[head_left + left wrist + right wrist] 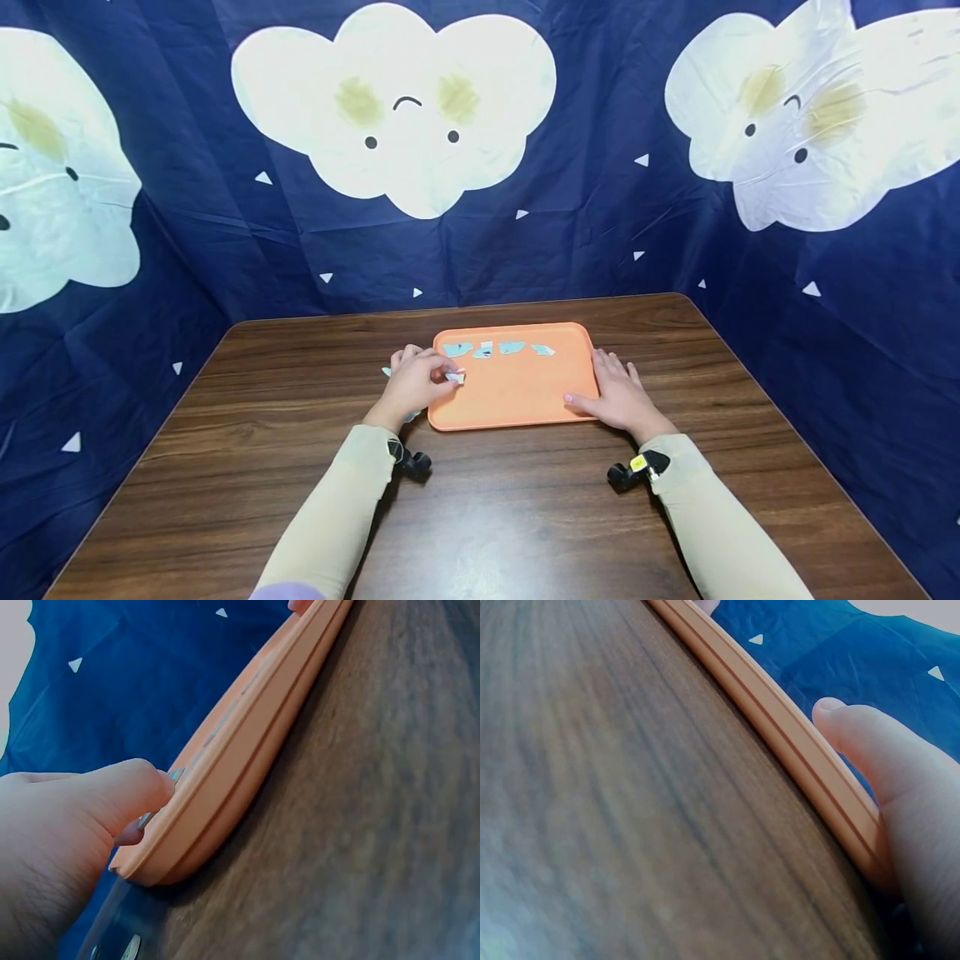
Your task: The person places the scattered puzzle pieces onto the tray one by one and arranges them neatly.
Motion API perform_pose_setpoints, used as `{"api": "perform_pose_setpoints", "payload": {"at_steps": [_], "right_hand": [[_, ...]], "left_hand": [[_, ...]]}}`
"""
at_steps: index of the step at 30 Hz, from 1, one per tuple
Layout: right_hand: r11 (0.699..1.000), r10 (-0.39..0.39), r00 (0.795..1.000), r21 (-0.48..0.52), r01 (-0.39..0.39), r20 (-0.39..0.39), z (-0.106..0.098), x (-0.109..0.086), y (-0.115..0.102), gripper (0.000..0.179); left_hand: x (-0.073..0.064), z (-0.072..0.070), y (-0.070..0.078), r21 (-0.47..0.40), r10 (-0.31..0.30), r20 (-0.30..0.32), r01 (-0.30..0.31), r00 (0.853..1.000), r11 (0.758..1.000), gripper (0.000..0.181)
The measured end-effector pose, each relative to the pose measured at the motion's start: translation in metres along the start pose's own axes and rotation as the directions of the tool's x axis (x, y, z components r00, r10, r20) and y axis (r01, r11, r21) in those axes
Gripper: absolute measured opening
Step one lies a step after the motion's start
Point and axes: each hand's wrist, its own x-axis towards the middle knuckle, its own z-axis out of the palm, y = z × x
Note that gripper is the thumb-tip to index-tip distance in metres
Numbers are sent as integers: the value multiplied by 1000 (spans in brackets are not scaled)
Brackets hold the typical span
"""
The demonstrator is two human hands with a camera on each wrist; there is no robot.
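Observation:
My left hand (411, 382) is at the left end of an orange tray (517, 392), its thumb and fingers pinching a small light-blue paper-like piece (454, 378) over the tray. In the left wrist view, the thumb (135, 787) hides most of that piece. Along the tray's far side, several similar irregular pieces (512, 347) lie in a row. My right hand (618, 393) rests at the tray's right edge with fingers extended and the thumb over the rim. The right wrist view shows that thumb (870, 742) beside the tray wall (780, 727).
More light-blue pieces lie on the wooden table (480, 517) around my left hand, one beyond its fingers (386, 371) and one near the wrist, partly hidden. A dark blue curtain (450, 258) with white clouds hangs behind the table and at both sides.

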Motion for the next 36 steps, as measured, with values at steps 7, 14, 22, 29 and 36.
{"api": "perform_pose_setpoints", "payload": {"at_steps": [7, 14, 22, 29, 36], "right_hand": [[1000, 4, 1000, -1, -4, 1, -1, -1, -1, 116], [1000, 3, 1000, -8, -3, -2, 0, -1, -1, 116], [1000, -3, 1000, -10, 3, -8, 0, -1, -1, 116], [1000, 3, 1000, -5, -3, 3, 1, 0, -2, 116], [1000, -3, 1000, 3, 3, -1, -1, -2, -2, 115]], "left_hand": [[4, 3, 2, 22, -11, 1, 11, 1000, 1000, 20], [5, 2, 1, 21, -29, 12, 29, 1000, 999, 18], [6, 2, -1, 38, -30, 26, 29, 999, 999, 17], [0, 0, -7, -28, -5, -18, 4, 1000, 1000, 24], [-6, -10, -21, -49, -36, -88, 31, 995, 998, 32]]}}
